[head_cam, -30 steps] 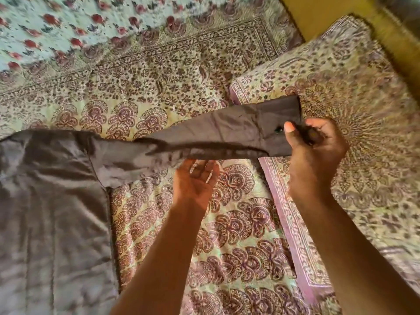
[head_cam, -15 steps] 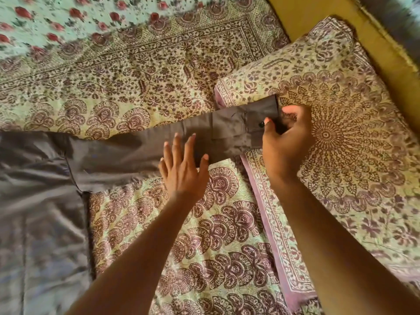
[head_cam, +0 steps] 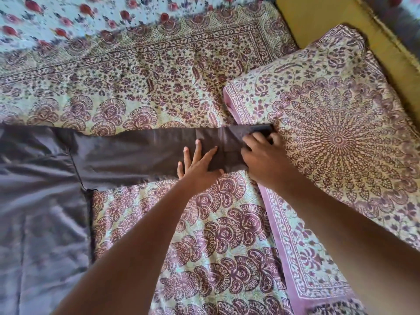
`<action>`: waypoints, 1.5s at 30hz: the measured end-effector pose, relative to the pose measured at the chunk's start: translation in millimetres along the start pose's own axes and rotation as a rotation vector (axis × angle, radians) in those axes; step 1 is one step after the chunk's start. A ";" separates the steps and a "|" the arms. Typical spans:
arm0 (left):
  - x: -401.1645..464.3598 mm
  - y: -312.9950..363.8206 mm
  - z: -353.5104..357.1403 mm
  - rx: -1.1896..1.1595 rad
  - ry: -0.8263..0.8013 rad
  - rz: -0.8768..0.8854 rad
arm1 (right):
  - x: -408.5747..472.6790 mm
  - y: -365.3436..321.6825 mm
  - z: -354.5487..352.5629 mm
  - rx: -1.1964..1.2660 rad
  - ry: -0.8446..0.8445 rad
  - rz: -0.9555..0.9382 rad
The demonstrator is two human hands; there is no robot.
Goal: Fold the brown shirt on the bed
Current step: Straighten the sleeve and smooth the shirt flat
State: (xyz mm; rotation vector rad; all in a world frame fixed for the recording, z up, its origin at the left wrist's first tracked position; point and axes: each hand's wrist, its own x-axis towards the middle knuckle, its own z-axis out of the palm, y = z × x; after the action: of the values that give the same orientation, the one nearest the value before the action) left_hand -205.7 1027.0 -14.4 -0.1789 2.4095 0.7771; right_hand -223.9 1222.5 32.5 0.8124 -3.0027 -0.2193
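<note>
The brown shirt (head_cam: 41, 223) lies spread on the bed at the left, partly cut off by the frame edge. Its long sleeve (head_cam: 127, 153) stretches flat to the right across the bedsheet. My left hand (head_cam: 200, 167) lies palm down on the sleeve with fingers straight and spread. My right hand (head_cam: 261, 158) is just to its right, fingers curled on the sleeve's cuff (head_cam: 261, 128), which rests on the edge of a pillow.
A patterned pillow (head_cam: 341, 137) lies at the right, over a floral bedsheet (head_cam: 204, 223). A yellow surface (head_cam: 318, 19) borders the bed at the upper right.
The sleeve was held up above the bed; it has come down and lies flat. My left hand turned from under it to pressing on top. My right hand lowered the cuff onto the pillow's edge.
</note>
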 end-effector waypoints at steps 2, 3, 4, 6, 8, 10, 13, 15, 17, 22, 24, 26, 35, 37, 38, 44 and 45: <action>0.5 -5.3 -14.1 -0.118 -0.003 0.017 | 8.0 -7.2 -13.9 -0.026 -0.119 0.046; -1.8 -10.9 -22.0 -0.178 0.047 0.031 | 14.2 -14.2 -22.3 -0.027 -0.155 0.067; -6.5 -19.0 -29.7 -0.204 0.127 0.047 | 20.5 -23.2 -30.3 -0.023 -0.187 0.083; -22.5 -45.1 -43.9 -0.136 0.311 0.064 | 32.9 -47.4 -43.0 0.004 -0.237 0.077; -42.7 -82.0 -58.7 -0.051 0.468 0.081 | 45.5 -77.4 -48.4 0.041 -0.302 0.043; -61.6 -132.1 -75.5 -0.002 0.598 0.062 | 59.5 -115.0 -50.0 0.105 -0.339 0.012; -86.6 -211.7 -105.3 0.075 0.696 -0.029 | 78.1 -176.6 -45.0 0.203 -0.326 -0.034; -99.9 -260.9 -129.9 0.113 0.672 -0.115 | 91.2 -222.4 -42.4 0.297 -0.302 -0.066; -102.8 -302.3 -152.2 0.146 0.613 -0.173 | 105.4 -266.8 -40.9 0.384 -0.259 -0.097; -84.1 -355.6 -179.9 0.123 0.256 -0.301 | 149.3 -366.5 -31.8 0.538 -0.238 -0.175; -80.6 -361.2 -174.2 0.103 0.216 -0.313 | 174.4 -395.9 -19.9 0.565 -0.231 -0.185; -80.9 -363.7 -169.3 0.110 0.238 -0.298 | 197.7 -415.2 -2.5 0.551 -0.239 -0.175; -79.9 -365.6 -180.6 0.092 0.093 -0.275 | 163.7 -312.5 34.1 0.251 -0.201 0.095; -78.4 -366.2 -181.8 0.085 0.074 -0.282 | 158.0 -297.5 33.4 0.285 -0.220 0.248; -77.8 -366.3 -182.0 0.080 0.068 -0.287 | 161.6 -298.0 30.6 0.322 -0.207 0.310; -77.7 -365.6 -182.2 0.086 0.069 -0.297 | 219.1 -377.5 13.5 0.419 -0.036 -0.089; -77.9 -364.8 -182.1 0.084 0.070 -0.302 | 222.8 -389.4 16.7 0.429 -0.082 -0.145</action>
State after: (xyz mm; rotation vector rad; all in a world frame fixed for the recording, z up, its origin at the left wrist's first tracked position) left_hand -125.3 620.1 -29.3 -0.5300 2.3977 0.5385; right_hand -222.7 779.9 -42.3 1.0744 -3.1122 0.4165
